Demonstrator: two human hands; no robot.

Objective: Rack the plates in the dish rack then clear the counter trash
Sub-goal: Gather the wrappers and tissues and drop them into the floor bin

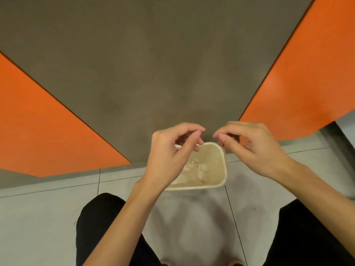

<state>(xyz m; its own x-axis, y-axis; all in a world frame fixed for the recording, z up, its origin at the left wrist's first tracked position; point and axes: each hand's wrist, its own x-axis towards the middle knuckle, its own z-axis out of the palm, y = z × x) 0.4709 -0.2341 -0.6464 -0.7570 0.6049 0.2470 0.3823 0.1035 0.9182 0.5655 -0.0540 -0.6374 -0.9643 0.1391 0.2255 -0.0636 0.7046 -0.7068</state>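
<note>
You are standing over the bin [226,169], which sits on the floor [48,217] against a grey wall [153,54] between two orange panels [307,73]. Both hands hover just above its far rim. Your left hand [171,152] has its fingers [188,128] curled in towards the thumb, and a white scrap [177,146] shows between them, so it looks to be pinching a last bit of trash. Your right hand [255,150] is curled the same way, thumb meeting fingertips, but I cannot tell whether anything is in that pinch. Crumpled trash [196,169], pale with a red streak, already lies in the bottom of the bin. No plates, rack or table are in view, so this reads as the closing part of the job: dropping what came off the table. To do it well, bring both hands back over the middle of the opening rather than its far edge, since a light scrap let go near the rim may land on the floor. Lower them a little, then spread the fingers wide and let the piece fall. If it clings, rub thumb against fingertips over the bin. Check both palms before you turn away.
</note>
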